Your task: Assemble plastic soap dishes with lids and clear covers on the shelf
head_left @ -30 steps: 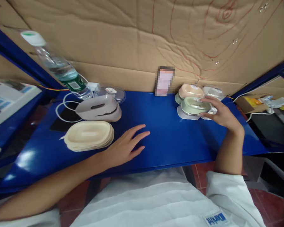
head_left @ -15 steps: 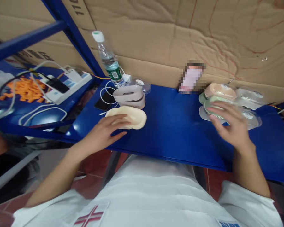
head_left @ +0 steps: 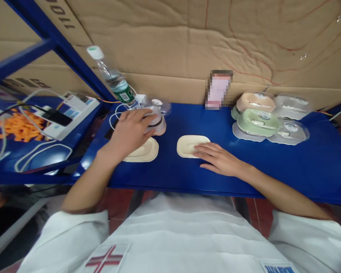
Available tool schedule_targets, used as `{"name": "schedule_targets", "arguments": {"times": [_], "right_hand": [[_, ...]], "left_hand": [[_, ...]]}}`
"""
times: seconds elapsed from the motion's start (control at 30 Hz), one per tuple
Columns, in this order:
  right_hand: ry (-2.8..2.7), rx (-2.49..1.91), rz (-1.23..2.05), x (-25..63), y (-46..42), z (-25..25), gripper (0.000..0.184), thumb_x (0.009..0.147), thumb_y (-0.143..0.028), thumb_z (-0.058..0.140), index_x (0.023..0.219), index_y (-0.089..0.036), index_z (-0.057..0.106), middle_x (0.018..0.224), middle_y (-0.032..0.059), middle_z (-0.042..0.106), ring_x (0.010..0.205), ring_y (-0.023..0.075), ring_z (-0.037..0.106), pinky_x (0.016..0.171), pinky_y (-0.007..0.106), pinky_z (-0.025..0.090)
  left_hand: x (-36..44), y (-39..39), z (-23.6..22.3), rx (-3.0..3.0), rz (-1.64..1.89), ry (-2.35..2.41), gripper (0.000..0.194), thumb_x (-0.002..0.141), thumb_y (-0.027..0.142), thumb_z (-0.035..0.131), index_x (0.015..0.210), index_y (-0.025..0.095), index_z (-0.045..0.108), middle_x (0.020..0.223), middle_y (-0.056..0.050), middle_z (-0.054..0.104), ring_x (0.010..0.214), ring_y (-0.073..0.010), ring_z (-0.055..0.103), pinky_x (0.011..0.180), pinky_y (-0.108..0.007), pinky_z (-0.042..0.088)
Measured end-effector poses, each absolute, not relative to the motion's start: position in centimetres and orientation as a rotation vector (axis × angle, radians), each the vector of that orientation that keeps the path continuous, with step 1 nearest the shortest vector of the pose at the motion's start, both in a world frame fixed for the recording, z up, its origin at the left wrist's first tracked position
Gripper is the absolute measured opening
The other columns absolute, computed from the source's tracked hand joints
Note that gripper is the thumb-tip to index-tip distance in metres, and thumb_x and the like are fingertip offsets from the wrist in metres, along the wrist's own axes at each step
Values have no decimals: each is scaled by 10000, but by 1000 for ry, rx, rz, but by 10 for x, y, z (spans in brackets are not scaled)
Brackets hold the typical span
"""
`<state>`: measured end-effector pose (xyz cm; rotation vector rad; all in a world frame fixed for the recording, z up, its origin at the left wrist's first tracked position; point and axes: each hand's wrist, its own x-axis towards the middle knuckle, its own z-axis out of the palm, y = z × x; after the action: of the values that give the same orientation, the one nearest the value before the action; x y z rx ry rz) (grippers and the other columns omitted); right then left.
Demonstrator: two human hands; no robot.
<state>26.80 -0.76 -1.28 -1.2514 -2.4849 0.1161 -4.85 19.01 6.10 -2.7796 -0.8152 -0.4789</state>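
One cream oval tray (head_left: pixel 185 146) is laid on the blue table (head_left: pixel 170 170), long axis left-to-right, touched by the loosely spread right hand (head_left: pixel 220 159). The grey oval shell (head_left: pixel 160 126) is partly covered by the left hand (head_left: pixel 129 131); its grip cannot be told. "110" is printed on the cardboard (head_left: pixel 63 17).

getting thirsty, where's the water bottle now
In the head view, the water bottle stands at the left rear of the blue table, before the cardboard and beyond the left hand.
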Motion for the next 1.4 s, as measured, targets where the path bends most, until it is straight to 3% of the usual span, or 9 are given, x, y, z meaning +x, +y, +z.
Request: {"name": "schedule_targets", "arguments": {"times": [0.13,0.3,0.6,0.73,0.83,1.0,1.2,1.3,1.4], "right_hand": [[-2470,-1207,50,270,-6,-14,453,1090,-351,615,1504,-166,631,1553,155,642,1448,307,601,1191,529,522],[-2317,-1387,-126,272,-4,-16,286,1080,-284,607,1295,-171,758,1326,144,761,1266,325,697,1016,501,623],[-2268,-1241,-56,271,-9,-12,351,1075,-319,621,1403,-203,663,1406,159,693,1351,306,659,1110,514,592],[-2260,-1325,1,276,-8,-12,566,1063,-446,645,1581,-241,543,1596,164,575,1550,364,483,1241,608,450],[-2294,-1320,34,277,-7,-14,435,1093,-387,581,1488,-214,638,1500,149,670,1456,325,590,1217,557,473],[-2291,-1302,-11,278,-5,-12,371,1066,-381,617,1387,-222,717,1407,131,734,1357,308,655,1164,529,495],[-2376,-1267,-184,279,-6,-9,368,1084,-416,617,1368,-209,727,1336,111,774,1282,287,683,1107,484,487],[-2337,-1291,-182,281,-5,-12,327,1087,-425,620,1329,-245,744,1311,78,792,1241,273,706,1072,472,491],[-2271,-1284,-166,283,-6,-13,298,1071,-411,651,1308,-253,741,1273,73,805,1207,268,724,1068,476,485]], "left_hand": [[-64,200,58,-2810,-515,-799,355,1090,255,516,1397,226,692,1302,-121,762,1149,-316,742,939,-450,600],[-21,133,41,-2868,-550,-188,406,1071,91,503,1426,188,674,1275,-127,768,1171,-278,733,1003,-420,568],[15,118,13,-2888,-736,-18,415,1081,80,532,1463,209,628,1279,-105,782,1198,-246,739,1024,-394,555],[12,109,4,-3099,-698,165,532,1074,130,593,1575,292,518,1439,-88,720,1335,-233,695,1127,-415,577],[11,105,5,-3127,-762,130,507,1076,182,615,1559,311,529,1508,-76,681,1424,-224,641,1208,-425,540],[6,124,17,-3035,-532,-421,543,1101,494,573,1549,190,548,1567,-200,614,1493,-368,566,1298,-646,359],[5,136,17,-2928,-414,-799,581,1097,536,529,1504,133,621,1478,-262,659,1484,-486,521,1234,-771,300],[6,130,16,-2977,-480,-650,605,1103,553,514,1552,150,568,1512,-230,645,1432,-425,581,1279,-719,280],[6,121,15,-3058,-546,-486,674,1074,594,568,1584,155,519,1547,-217,619,1391,-385,620,1215,-591,451]]}}
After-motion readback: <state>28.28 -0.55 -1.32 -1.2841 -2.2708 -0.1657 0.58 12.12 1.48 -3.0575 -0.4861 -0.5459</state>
